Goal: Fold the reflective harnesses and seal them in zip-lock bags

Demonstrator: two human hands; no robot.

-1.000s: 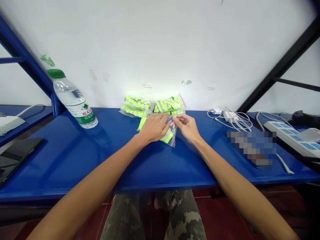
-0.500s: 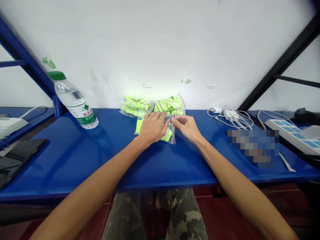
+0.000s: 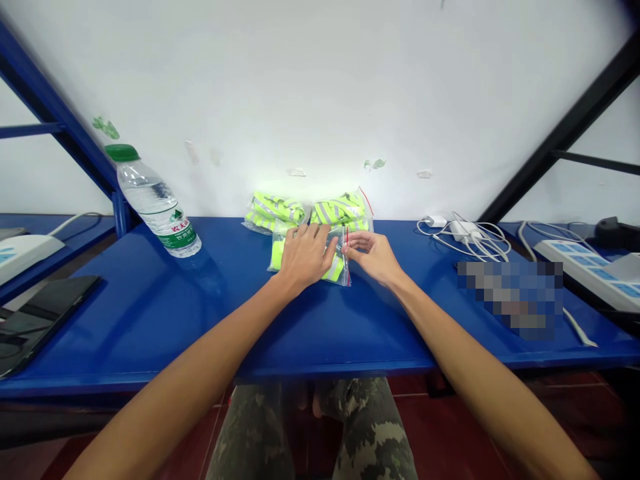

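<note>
A clear zip bag (image 3: 333, 272) with folded fluorescent yellow fabric and grey reflective strips lies in front of me. My left hand (image 3: 306, 257) rests on top of it, fingers spread out and covering its middle. At the bag's right end, my right hand (image 3: 375, 257) pinches the red-lined seal edge between thumb and fingers. Just behind my hands are two more clear bags of yellow striped fabric, a left one (image 3: 277, 210) and a right one (image 3: 340, 211). The right one also has a red seal line.
On the blue table (image 3: 320, 327), a water bottle (image 3: 173, 220) with a green cap stands left. A dark flat device (image 3: 47, 317) lies near the left edge. White cables (image 3: 467, 233), a pixelated object (image 3: 513, 297) and a power strip (image 3: 585, 267) are right. A white wall rises behind.
The view has shifted slightly, so the scene sits a little further right. My left hand stays on the bag, and my right fingers keep their pinch on its seal edge with barely any movement.
</note>
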